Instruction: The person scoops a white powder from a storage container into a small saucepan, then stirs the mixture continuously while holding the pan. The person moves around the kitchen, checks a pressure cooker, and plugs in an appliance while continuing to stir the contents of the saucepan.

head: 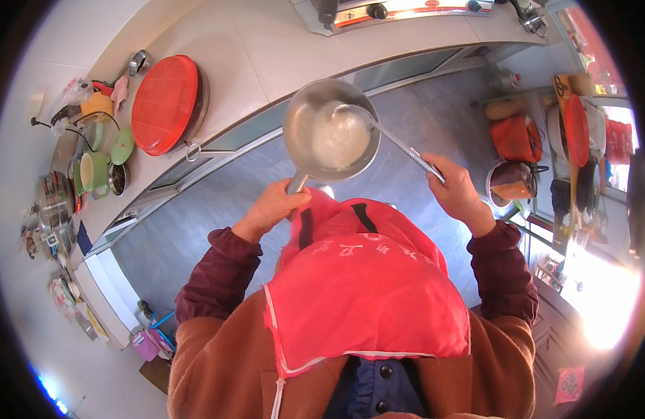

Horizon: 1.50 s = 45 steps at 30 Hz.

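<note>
My left hand (272,205) is closed around the handle of a metal saucepan (297,131), held up over the floor in front of me. A pale, cloudy liquid or batter (339,140) lies in the pan. With my right hand (455,189) I grip the end of a long-handled metal spoon or ladle (398,140). Its bowl rests inside the pan, partly in the pale contents. Below both hands spreads my red apron (364,298), which bears writing.
A tiled counter (244,57) curves along the left and top, carrying a red mesh cover (165,105), a green mug (94,170) and stacked metal pots (55,201). A gas stove (401,10) is at the top. A bucket (498,183) and hanging utensils stand at the right.
</note>
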Available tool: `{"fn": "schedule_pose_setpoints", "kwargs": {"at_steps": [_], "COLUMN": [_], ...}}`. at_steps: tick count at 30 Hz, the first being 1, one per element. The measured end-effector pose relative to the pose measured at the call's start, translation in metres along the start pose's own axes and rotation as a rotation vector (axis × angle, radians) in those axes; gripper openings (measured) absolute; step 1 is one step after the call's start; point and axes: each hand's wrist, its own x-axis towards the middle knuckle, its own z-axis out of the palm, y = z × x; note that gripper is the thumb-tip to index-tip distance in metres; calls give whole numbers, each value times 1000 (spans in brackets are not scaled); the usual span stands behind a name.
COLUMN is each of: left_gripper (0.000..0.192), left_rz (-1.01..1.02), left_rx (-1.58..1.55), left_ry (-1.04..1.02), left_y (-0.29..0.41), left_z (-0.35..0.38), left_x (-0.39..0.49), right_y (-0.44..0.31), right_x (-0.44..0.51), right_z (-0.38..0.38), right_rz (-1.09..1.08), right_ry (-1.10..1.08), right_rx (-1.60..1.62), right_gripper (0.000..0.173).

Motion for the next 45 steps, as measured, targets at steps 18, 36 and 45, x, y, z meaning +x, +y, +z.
{"fn": "schedule_pose_setpoints", "kwargs": {"at_steps": [18,36,45], "left_gripper": [24,24,25], "left_rz": [23,37,8], "left_rx": [-44,85,159], "left_ry": [-32,-153,-190], "left_y": [-9,10,23], "left_z": [163,254,246], "left_x": [33,43,56], "right_y": [57,88,85], "right_x": [-119,-207,-224], "right_z": [-100,-147,-129], "right_rz": [526,210,945], "right_ry": [-164,125,-126], "right_rx": [397,-48,777], "right_gripper": [34,36,32]}}
